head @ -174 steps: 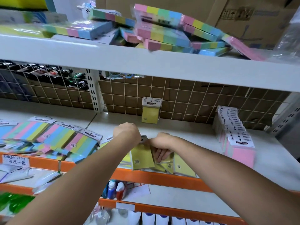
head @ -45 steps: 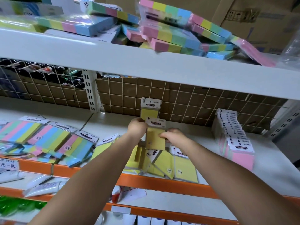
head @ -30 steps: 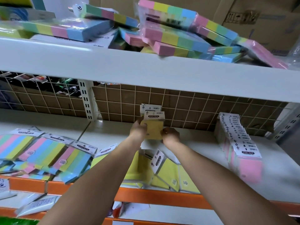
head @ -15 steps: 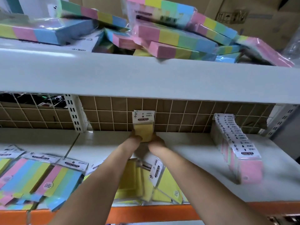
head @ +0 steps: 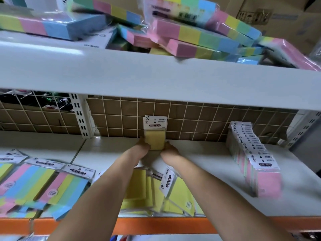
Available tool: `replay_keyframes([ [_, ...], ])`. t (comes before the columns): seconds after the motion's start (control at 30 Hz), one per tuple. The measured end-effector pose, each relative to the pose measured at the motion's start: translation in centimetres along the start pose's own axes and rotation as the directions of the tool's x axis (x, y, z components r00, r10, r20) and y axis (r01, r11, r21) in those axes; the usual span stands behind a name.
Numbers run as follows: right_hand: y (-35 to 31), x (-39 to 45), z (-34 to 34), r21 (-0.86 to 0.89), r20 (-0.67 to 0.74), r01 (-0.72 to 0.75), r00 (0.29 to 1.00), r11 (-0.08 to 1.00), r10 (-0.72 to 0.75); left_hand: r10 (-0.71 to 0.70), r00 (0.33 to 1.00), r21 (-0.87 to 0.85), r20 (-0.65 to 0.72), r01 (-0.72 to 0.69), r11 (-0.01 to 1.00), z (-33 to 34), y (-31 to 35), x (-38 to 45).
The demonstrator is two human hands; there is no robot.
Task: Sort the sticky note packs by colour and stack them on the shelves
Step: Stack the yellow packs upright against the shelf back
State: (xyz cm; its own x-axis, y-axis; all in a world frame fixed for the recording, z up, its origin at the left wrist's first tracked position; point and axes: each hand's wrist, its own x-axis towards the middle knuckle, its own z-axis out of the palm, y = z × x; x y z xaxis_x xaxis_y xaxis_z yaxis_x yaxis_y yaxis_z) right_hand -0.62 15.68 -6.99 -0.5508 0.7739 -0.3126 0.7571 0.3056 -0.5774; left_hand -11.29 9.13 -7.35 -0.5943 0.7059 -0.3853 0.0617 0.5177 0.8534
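Observation:
A yellow sticky note pack (head: 155, 136) with a white header card stands upright against the wire grid at the back of the white shelf (head: 205, 153). My left hand (head: 144, 146) holds its lower left side and my right hand (head: 169, 148) holds its lower right side. Another pack's header shows just behind it. Loose yellow packs (head: 180, 193) lie in a heap at the shelf's front edge, under my forearms. An upright row of pink packs (head: 257, 159) stands at the right.
Rainbow-striped packs (head: 40, 185) lie spread on the left shelf section. The upper shelf (head: 156, 75) carries a jumble of thick rainbow blocks (head: 199, 35) with cardboard boxes behind. An orange rail (head: 156, 225) edges the shelf front.
Both hands lifted a yellow pack from the front heap and carried it back, standing it upright against the grid in front of the earlier yellow pack. The camera leaned in closer.

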Motion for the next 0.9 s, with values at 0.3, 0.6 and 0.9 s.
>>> replay_keyframes([
  [0.3, 0.9, -1.9, -3.5, -0.072, 0.051, 0.06, 0.997, 0.996, -0.057, -0.066, 0.99, 0.32, -0.123, 0.102, 0.942, -0.7, 2.6, -4.4],
  [0.6, 3.2, -4.4, -6.4, -0.032, 0.15, -0.049, 0.987, 0.998, 0.053, -0.036, 0.996, 0.521, 0.082, -0.012, 0.854, 2.7, 1.7, -8.0],
  [0.9, 3.7, -6.2, -6.4, -0.182, 0.358, 0.079, 0.934, 0.98, -0.008, 0.071, 0.995, 0.711, 0.071, -0.101, 0.696, 4.8, 2.1, -10.8],
])
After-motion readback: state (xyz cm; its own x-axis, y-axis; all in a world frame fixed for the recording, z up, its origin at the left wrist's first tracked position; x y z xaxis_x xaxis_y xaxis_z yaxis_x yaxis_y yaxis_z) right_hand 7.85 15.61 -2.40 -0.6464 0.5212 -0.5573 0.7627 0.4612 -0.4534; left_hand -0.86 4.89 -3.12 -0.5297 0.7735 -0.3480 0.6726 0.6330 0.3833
